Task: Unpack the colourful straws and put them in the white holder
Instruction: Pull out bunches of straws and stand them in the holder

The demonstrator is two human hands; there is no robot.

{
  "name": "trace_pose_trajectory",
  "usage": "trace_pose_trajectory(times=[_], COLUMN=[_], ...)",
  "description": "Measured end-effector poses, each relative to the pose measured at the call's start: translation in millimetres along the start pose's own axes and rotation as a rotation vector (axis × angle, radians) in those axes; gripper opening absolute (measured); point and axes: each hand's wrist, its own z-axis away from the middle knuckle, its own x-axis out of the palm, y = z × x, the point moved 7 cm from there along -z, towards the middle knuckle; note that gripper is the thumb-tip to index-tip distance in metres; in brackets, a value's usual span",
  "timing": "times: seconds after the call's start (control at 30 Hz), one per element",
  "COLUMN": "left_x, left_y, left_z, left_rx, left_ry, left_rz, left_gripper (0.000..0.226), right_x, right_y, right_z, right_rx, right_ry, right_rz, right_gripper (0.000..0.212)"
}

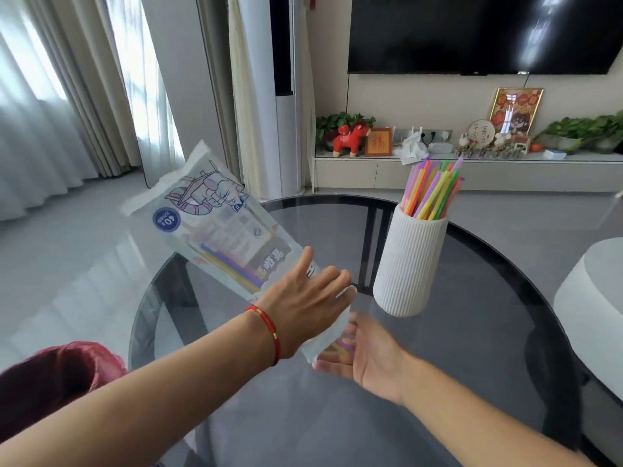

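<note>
left hand (305,299) at centre frame grips the lower end of the straw packet (215,230), fingers curled round it; packet tilts up toward upper left, held off the glass worktop (472,382). a few straws (232,269) remain inside, lying toward the low end. right hand (362,357) sits just below the packet mouth, palm up, fingers spread and blurred; cannot tell whether it touches the plastic.

white holder (409,261) stands right of centre, already bristling with colourful straws (433,190).

risks, as judged:
- leftover straws sliding out past the spread right hand and scattering over the smooth glass or onto the floor.
- the holder is tall, narrow and crowded; a knock while feeding more in could tip it.
- thin plastic may crumple and trap straws.
</note>
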Motion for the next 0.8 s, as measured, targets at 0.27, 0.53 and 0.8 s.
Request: trace_pose_trajectory(times=[0.27, 0.53, 0.8], left_x=[-12.8, -26.1, -16.8], left_y=[-12.1, -17.0, -19.7], left_z=[3.6, 5.5, 2.0], left_rx=[0.023, -0.01, -0.082], left_ry=[-0.001, 0.071, 0.107], left_rz=[-0.107, -0.186, -0.134], left_gripper=[0.067, 0.083, 0.102], right_x=[-5.2, -19.8, -13.8], right_y=[-11.6, -18.7, -20.4], right_z=[-2.9, 1.2, 3.2], right_rx=[-0.054, -0.093, -0.142], right_ry=[0.006, 0.118, 0.117], right_rz=[-0.066, -0.134, -0.156], right_gripper=[0.017, 0.018, 0.016])
